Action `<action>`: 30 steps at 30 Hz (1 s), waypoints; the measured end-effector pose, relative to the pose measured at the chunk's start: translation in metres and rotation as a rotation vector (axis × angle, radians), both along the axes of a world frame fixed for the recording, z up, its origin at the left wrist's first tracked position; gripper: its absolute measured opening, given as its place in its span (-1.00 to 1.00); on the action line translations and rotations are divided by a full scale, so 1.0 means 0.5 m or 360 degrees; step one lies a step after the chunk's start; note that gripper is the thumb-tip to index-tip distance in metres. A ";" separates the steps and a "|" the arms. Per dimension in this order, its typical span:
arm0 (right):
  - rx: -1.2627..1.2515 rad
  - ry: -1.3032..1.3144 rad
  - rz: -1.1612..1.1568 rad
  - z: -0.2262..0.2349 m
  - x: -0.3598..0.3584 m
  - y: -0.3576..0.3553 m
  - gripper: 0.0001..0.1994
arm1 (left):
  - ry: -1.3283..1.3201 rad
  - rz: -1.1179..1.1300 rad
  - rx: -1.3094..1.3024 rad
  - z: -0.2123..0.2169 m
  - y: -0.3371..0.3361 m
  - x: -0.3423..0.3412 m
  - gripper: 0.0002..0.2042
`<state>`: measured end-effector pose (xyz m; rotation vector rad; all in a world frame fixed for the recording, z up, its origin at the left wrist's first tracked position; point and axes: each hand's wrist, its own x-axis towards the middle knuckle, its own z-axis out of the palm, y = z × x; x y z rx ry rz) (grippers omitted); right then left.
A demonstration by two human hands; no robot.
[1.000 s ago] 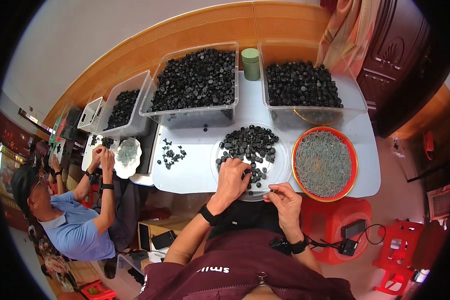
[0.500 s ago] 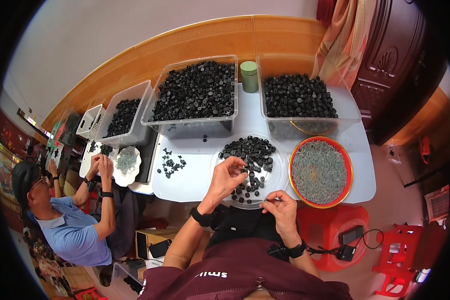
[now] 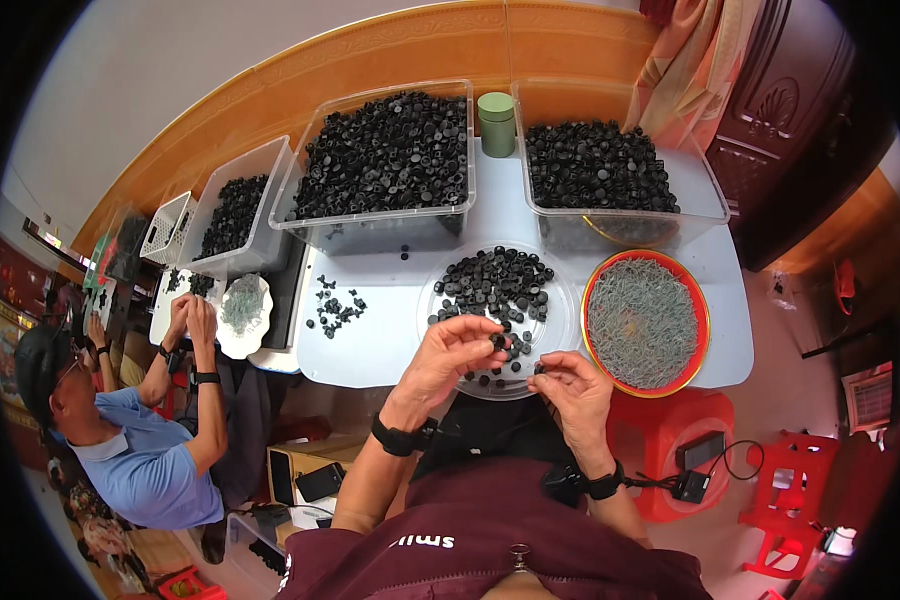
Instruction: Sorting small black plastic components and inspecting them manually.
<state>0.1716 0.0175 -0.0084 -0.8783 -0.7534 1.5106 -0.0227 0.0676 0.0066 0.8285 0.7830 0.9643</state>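
The left hand (image 3: pixel 440 362) is pinched closed at thumb and forefinger, gripping a small black rounded plastic cap (image 3: pixel 498 342) at the fingertips. The right hand (image 3: pixel 580 395) has its thumb and forefinger nearly together on a small dark piece (image 3: pixel 539 368), located to the right of and slightly nearer the body than the cap; the two pieces are apart. Both hands are positioned over the near part of a clear round plastic tray (image 3: pixel 564 318) containing loose black caps (image 3: pixel 495 278). To its right, a red round tray with a gold rim (image 3: pixel 702 335) contains thin grey-green pins (image 3: pixel 642 320). Both trays rest on a white table (image 3: pixel 390 350); small black branched parts (image 3: pixel 338 308) lie to the left. At the rear, a green cylindrical canister (image 3: pixel 497 128) stands between two clear rectangular plastic bins of black parts. A red plastic stool (image 3: pixel 638 425) is located below the table edge, and a co-worker in a blue shirt (image 3: pixel 150 460) sits at the left. The fingers partly cover the cap; the right-hand piece is too small to identify. The dark lens border cuts off the room's corners.
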 end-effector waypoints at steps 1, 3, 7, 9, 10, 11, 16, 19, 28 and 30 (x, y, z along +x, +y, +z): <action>0.0134 -0.0179 -0.0058 0.018 -0.005 0.002 -0.83 | -0.0211 -0.0020 -0.0055 -0.005 -0.010 0.001 -0.77; 0.0407 -0.0552 -0.0133 0.049 -0.015 0.007 -0.83 | -0.0522 -0.0065 -0.0122 -0.018 -0.028 0.001 -0.76; 0.0683 -0.1121 -0.0124 0.096 -0.033 0.012 -0.80 | -0.0669 -0.0047 -0.0219 -0.027 -0.052 0.004 -0.77; 0.0736 -0.1186 -0.0136 0.099 -0.038 0.012 -0.80 | -0.0672 -0.0033 -0.0234 -0.024 -0.057 0.004 -0.77; 0.0794 -0.1247 -0.0153 0.100 -0.039 0.011 -0.80 | -0.0669 -0.0022 -0.0243 -0.024 -0.058 0.004 -0.78; 0.0791 -0.1253 -0.0148 0.101 -0.040 0.010 -0.80 | -0.0676 -0.0019 -0.0247 -0.024 -0.060 0.003 -0.78; 0.0922 -0.1344 -0.0160 0.102 -0.046 0.008 -0.80 | -0.0651 0.0012 -0.0239 -0.032 -0.062 0.000 -0.78; 0.0887 -0.1370 -0.0155 0.097 -0.052 0.009 -0.80 | -0.0633 0.0026 -0.0242 -0.034 -0.062 0.002 -0.79; 0.0942 -0.1439 -0.0151 0.087 -0.057 0.013 -0.79 | -0.0592 0.0029 -0.0225 -0.030 -0.064 0.001 -0.78; 0.0973 -0.1458 -0.0164 0.084 -0.058 0.015 -0.80 | -0.0535 0.0033 -0.0218 -0.030 -0.063 0.003 -0.78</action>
